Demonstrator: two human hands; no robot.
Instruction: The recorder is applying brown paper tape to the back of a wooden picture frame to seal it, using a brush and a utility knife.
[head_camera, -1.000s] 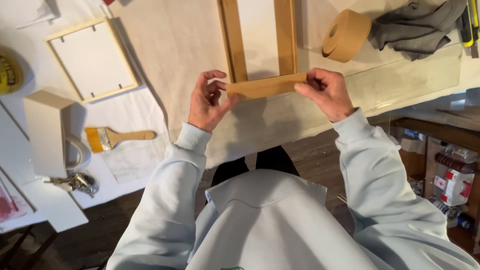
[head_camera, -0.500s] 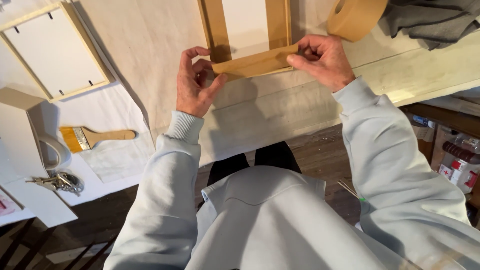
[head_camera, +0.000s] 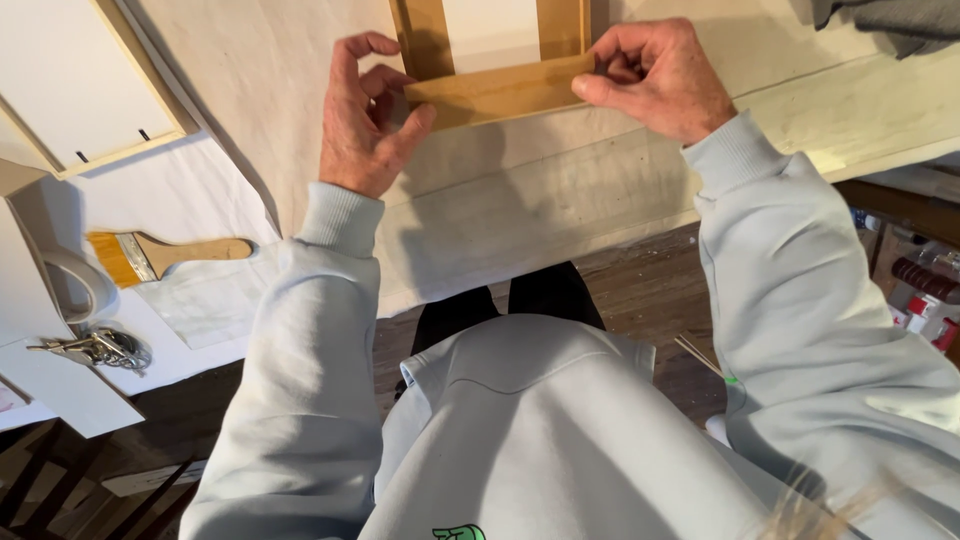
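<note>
looking down from head height, a wooden frame (head_camera: 497, 88) is seen lying on a pale cloth-covered table (head_camera: 560, 200), with its near bar running across the top middle of the view and its two side bars running off the upper edge. the left hand (head_camera: 365, 120) is set at the left end of that near bar, the thumb pressed against the bar's front edge and the fingers curled loosely above it, so the grip is narrow and partly open. the right hand (head_camera: 650, 75) is closed in a pinch on the right end of the same bar, thumb below and fingers on top. both arms are covered by light blue-grey sleeves (head_camera: 800, 300). to the left, a flat paintbrush (head_camera: 165, 255) with a wooden handle is laid on white paper, well apart from the hands. a second framed white panel (head_camera: 70, 90) is seen at the upper left, and a bunch of keys (head_camera: 95, 348) is found at the left edge, below the brush. a grey cloth (head_camera: 890, 15) is visible at the top right corner
</note>
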